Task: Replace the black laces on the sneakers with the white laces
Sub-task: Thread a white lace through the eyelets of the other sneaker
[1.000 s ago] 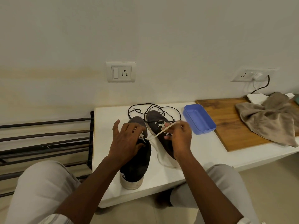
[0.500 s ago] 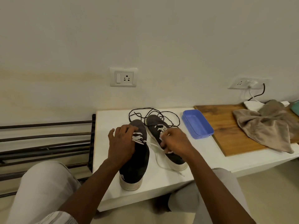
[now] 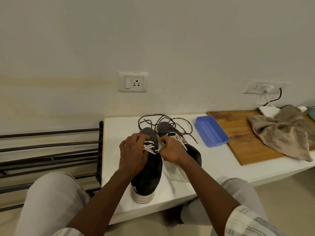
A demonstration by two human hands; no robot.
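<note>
Two dark grey sneakers stand side by side on the white bench (image 3: pixel 117 133), toes toward the wall. The left sneaker (image 3: pixel 148 176) carries a partly threaded white lace (image 3: pixel 148 147). My left hand (image 3: pixel 133 153) rests on its upper, fingers curled over the eyelets. My right hand (image 3: pixel 172 150) pinches the white lace at the tongue, its fingers closed. The right sneaker (image 3: pixel 166 128) also shows white lacing (image 3: pixel 179 138), and its rear is hidden behind my right wrist. Loose white lace ends (image 3: pixel 172 178) trail on the bench. The removed black laces (image 3: pixel 162 120) lie tangled behind the toes.
A blue plastic tray (image 3: pixel 211 132) stands right of the sneakers, beside a wooden board (image 3: pixel 238 133) with a crumpled beige cloth (image 3: pixel 281 132). A dark metal rack (image 3: pixel 49 150) runs along the left. Wall sockets (image 3: pixel 133 82) sit above the bench. My knees are below its front edge.
My right hand had the white lace pulled out taut to the right; it has come back in to the left sneaker's tongue. The lace now lies slack on the bench.
</note>
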